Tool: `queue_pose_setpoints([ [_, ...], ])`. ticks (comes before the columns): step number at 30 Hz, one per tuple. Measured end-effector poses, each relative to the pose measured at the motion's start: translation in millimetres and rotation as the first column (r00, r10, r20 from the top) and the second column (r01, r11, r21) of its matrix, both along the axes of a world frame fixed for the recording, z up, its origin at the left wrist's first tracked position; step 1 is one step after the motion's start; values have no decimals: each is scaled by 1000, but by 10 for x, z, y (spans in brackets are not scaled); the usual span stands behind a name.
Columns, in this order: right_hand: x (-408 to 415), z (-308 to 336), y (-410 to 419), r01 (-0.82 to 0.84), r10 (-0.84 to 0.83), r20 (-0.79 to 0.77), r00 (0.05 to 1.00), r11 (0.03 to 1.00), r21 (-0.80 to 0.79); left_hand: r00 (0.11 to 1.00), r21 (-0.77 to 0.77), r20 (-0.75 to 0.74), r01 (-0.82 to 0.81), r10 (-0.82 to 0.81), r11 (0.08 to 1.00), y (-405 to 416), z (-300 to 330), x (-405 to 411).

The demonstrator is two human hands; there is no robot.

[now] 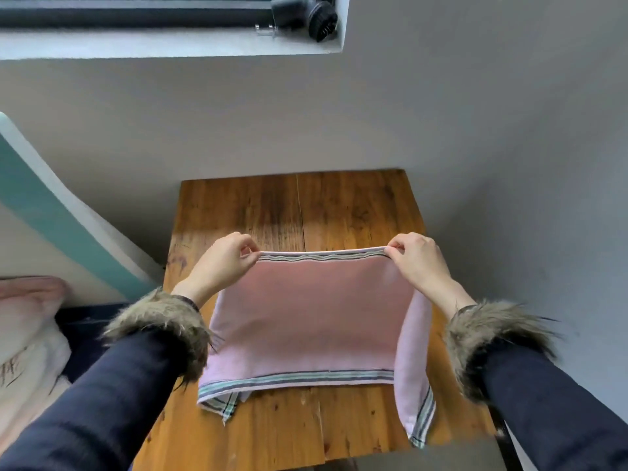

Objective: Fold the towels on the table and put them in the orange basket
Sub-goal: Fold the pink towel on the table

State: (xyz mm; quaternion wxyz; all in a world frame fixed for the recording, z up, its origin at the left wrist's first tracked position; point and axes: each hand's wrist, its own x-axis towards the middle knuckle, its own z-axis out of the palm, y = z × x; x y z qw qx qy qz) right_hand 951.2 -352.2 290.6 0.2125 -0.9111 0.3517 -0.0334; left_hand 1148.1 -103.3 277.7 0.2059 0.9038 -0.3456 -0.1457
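Observation:
A pink towel (312,317) with striped grey-green borders lies partly on the wooden table (339,205). Its far edge is lifted off the wood and stretched taut between my hands. My left hand (221,263) pinches the far left corner. My right hand (418,260) pinches the far right corner. The near striped edge rests on the table, and a flap hangs down at the right side toward the table's front. No orange basket is in view.
The small table stands against a grey wall (475,113). A pink and white pile of cloth (27,317) lies at the left, beside a white and teal board (61,215). A window sill (170,45) with a dark rod is above.

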Motion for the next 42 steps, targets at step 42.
queue_pose_setpoints([
  [42,1022,-1910,1304,77,55,-320,946,919,386,822,-138,-523,180,-226,974,153,-1368,35],
])
